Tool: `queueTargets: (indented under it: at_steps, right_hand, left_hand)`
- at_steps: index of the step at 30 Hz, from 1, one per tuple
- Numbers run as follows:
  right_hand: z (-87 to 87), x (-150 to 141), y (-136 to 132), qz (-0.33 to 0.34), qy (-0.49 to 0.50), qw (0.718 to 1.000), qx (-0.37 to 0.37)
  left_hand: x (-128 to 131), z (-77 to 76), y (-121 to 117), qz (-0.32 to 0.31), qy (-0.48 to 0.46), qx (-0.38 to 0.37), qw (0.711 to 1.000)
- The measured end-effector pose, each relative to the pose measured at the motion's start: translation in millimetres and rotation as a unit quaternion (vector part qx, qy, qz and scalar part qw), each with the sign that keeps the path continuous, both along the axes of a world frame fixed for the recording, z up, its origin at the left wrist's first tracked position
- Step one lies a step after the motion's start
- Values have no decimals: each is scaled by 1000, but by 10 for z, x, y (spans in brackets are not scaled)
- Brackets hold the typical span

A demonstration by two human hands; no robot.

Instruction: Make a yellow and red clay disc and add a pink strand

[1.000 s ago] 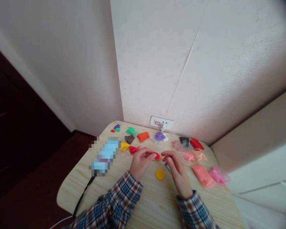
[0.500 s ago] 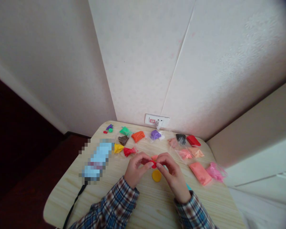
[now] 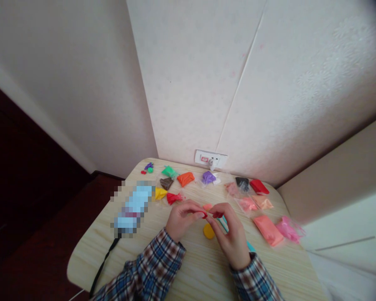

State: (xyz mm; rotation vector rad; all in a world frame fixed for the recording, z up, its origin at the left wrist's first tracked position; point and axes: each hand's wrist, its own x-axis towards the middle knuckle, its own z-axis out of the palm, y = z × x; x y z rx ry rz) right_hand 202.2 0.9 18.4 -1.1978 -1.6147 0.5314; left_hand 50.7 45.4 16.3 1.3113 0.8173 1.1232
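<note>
My left hand (image 3: 182, 219) pinches a lump of red modelling clay (image 3: 204, 214) between thumb and fingertips. Close beside it, my right hand (image 3: 227, 230) is closed, thumb near the lump, and another bit of red shows at its curled fingers. A flat yellow clay disc (image 3: 208, 231) lies on the table just below the hands. Behind the fingertips sits a pinkish-orange clay piece (image 3: 207, 207), partly covered. A turquoise stick-like tool (image 3: 250, 246) lies under my right hand, which hides much of it.
Bags of coloured clay, among them orange (image 3: 186, 179), purple (image 3: 208, 177) and salmon (image 3: 268, 230), line the back and right of the wooden table (image 3: 203, 274). Small clay shapes (image 3: 149, 167) rest at the far left corner. A blurred-out device (image 3: 134, 209) with a black strap lies left.
My right hand has drawn slightly apart from the left, and red now shows at both hands' fingers. The whole view has shifted a little, moving the table rightward.
</note>
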Motion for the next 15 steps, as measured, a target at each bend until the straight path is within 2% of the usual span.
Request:
queueTargets:
  at_steps: [8, 15]
  right_hand:
    - [-54, 15, -23, 13, -67, 998, 14]
    - [-67, 40, 5, 39, -83, 996, 13]
  left_hand:
    - [-19, -19, -1, 28, 10, 21, 999]
    - [0, -20, 12, 22, -6, -10, 1000]
